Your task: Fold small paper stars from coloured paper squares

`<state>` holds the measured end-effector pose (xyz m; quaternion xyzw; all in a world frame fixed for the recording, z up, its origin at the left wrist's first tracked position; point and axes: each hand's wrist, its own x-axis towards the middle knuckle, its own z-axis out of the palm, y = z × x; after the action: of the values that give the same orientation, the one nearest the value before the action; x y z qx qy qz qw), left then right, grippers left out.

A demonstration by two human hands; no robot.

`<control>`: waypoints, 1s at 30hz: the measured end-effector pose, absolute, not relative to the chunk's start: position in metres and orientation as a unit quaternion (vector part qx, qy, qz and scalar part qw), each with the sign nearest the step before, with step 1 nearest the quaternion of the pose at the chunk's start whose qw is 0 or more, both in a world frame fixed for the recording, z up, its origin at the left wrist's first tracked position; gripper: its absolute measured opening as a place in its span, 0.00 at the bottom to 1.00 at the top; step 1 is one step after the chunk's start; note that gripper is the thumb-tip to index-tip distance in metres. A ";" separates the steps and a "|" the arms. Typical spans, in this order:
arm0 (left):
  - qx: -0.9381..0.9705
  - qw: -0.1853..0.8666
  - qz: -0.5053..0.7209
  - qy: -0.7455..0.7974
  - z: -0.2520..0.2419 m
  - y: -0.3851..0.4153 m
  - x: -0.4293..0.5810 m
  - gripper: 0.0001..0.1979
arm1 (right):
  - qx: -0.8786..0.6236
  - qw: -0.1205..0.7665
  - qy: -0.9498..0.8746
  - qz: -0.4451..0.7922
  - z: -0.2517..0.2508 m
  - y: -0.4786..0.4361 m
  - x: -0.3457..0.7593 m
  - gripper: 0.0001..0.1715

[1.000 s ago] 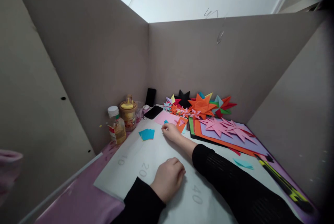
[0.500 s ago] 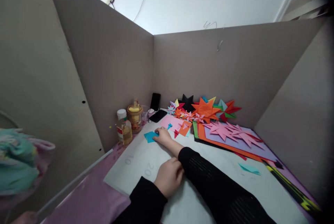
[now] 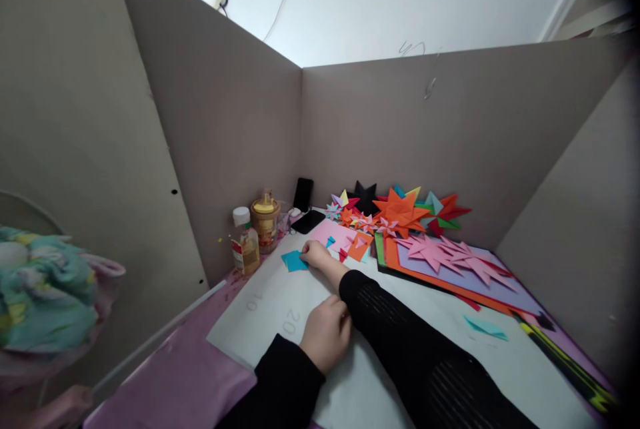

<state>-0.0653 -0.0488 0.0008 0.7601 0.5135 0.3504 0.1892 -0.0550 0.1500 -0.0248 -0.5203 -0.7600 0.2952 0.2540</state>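
Note:
My right hand [image 3: 316, 253] reaches across the white paper sheet [image 3: 270, 319]. Its thumb and fingers are pinched at the right edge of a few overlapping blue paper squares [image 3: 295, 261]. Nearer to me, my left hand [image 3: 327, 333] rests curled on the sheet, touching the right sleeve; whatever lies inside its fingers is hidden. Just beyond the right hand is a pink paper sheet [image 3: 333, 233]. Small folded paper pieces lie there, among them a blue one [image 3: 331, 241] and a red one [image 3: 343, 255], beside an orange paper square [image 3: 359, 248].
Folded paper stars [image 3: 403, 210] line the back panel. Pink stars [image 3: 433, 253] lie on stacked coloured sheets at right, near a yellow-black cutter [image 3: 563, 359] and a folded teal paper [image 3: 485, 327]. A bottle [image 3: 245, 245], a jar [image 3: 265, 222] and a phone [image 3: 309, 221] stand or lie at left. Another person's hand [image 3: 67, 405] shows lower left.
The whole view has shifted slightly, so things appear farther right. My right fingers sit closer to the blue squares' right edge. My left hand stays curled in about the same place.

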 end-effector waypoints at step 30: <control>0.672 0.413 0.385 0.478 -0.012 0.046 -0.060 0.08 | -0.441 0.443 -0.665 0.408 -0.025 0.028 0.120 0.19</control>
<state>-0.0598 0.0459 -0.0124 0.6722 0.4783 0.3853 0.4134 0.1204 0.0277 -0.0253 -0.4413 -0.6653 0.4084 0.4426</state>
